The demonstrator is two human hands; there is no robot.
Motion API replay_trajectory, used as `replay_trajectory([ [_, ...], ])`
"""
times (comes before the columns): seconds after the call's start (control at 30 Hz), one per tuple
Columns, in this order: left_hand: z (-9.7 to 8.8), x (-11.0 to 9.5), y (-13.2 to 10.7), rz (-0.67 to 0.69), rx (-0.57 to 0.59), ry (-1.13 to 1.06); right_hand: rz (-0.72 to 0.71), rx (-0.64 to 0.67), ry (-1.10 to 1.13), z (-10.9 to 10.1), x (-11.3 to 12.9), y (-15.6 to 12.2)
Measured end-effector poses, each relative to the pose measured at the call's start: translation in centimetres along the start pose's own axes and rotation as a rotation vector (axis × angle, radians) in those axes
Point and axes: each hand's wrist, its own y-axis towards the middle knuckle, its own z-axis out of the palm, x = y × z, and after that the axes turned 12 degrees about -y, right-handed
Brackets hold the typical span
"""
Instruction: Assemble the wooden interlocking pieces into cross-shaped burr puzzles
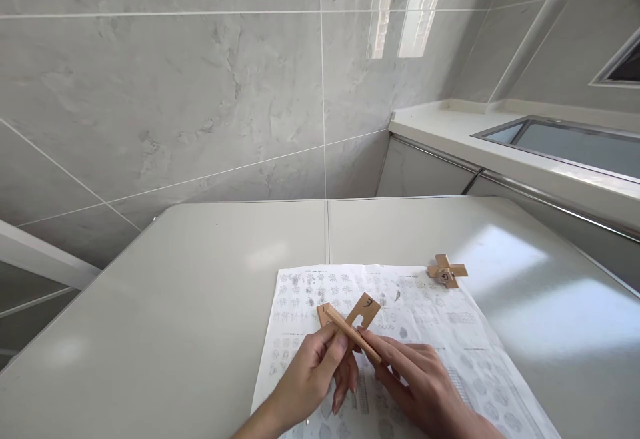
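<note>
Above the printed sheet, flat wooden puzzle pieces are crossed together between my two hands. One notched piece [371,307] bears a dark handwritten mark and points up to the right. Across it lies a plain wooden strip [336,319], seen nearly edge-on. Behind the strip's upper left end the tip of another marked piece [321,311] shows. My left hand [313,372] is closed, pinching the pieces from the left with thumb and fingers. My right hand [423,379] is closed on the strip's lower right end. How the pieces interlock is partly hidden by my fingers.
A cross-shaped wooden assembly [447,271] with a dark mark rests at the far right corner of the printed paper sheet [425,319]. Both are on a glossy white table [200,306] with a seam. Beyond it are a tiled wall [200,92] and a counter with a sink [565,139].
</note>
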Motion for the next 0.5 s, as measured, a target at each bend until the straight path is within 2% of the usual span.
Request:
replay_trajectory([
  [0.4,-0.27,0.02,0.00,0.032,-0.031,0.032,0.002,0.002,0.012,0.14,0.14,-0.15],
  [0.5,-0.39,-0.76,-0.06,0.091,-0.131,0.066,0.049,0.017,-0.016,0.27,0.28,-0.29],
])
